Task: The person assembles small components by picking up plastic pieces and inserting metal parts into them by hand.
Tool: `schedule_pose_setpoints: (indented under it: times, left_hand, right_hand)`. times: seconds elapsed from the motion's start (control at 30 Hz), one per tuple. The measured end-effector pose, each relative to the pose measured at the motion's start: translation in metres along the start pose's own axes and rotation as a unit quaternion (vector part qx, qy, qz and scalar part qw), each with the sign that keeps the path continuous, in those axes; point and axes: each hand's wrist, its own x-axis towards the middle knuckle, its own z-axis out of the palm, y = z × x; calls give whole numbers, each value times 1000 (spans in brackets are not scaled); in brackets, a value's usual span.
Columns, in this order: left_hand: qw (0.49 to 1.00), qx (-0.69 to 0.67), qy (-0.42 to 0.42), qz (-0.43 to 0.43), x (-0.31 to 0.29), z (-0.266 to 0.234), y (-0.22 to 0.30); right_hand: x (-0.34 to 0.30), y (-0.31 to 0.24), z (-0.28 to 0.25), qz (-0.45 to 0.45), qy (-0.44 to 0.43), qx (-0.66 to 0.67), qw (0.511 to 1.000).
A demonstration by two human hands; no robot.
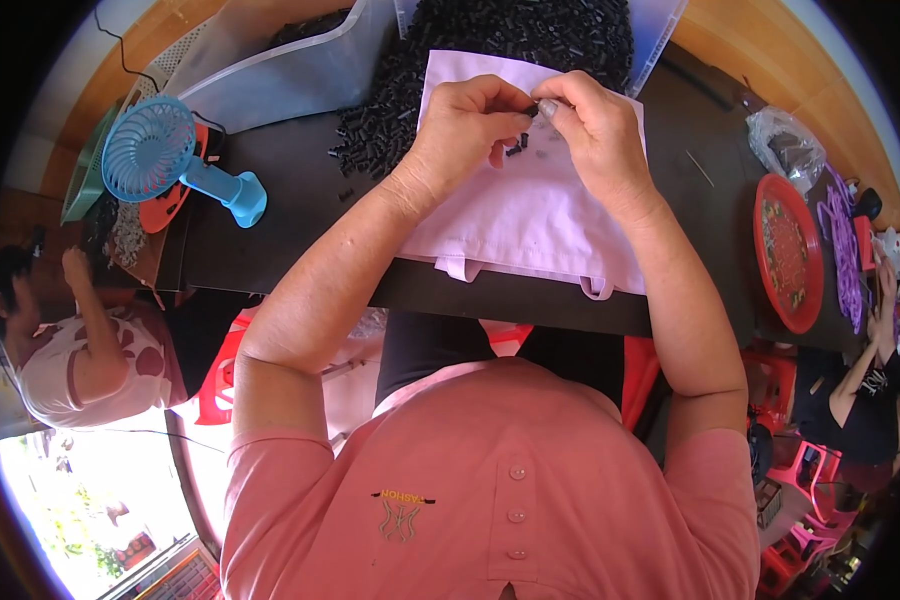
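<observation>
A pale pink cloth with two loops at its near edge lies on the dark table. Above its far part, the thumb and fingers of my left hand are closed on a small black cylindrical piece. My right hand meets it there, its thumb and forefinger pinched at the same piece. Fingertips hide most of that piece. A few similar black pieces rest on the cloth just below my fingers. Beyond my hands, a large heap of black cylindrical pieces spills leftward onto the table.
Translucent plastic bin stands behind on the left. A blue fan stands left of me. At right are a red tray, a clear plastic bag and purple cords. Other people sit at both sides.
</observation>
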Motion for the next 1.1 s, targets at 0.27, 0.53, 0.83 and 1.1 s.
schedule_pose_setpoints:
  times: [0.27,0.53,0.83,1.1]
  left_hand:
    - [1000,-30,3,0,-2,0,3]
    - [995,-93,-7,-35,-3,-1,4]
    - [991,-115,-8,-64,-1,-2,3]
    - [990,-125,18,-67,-3,0,3]
  right_hand:
    - [0,-1,2,128,-19,88,988]
    - [0,-7,0,54,-6,27,998]
    - [0,-6,5,-80,2,-118,990]
    - [-7,-10,12,79,13,59,995]
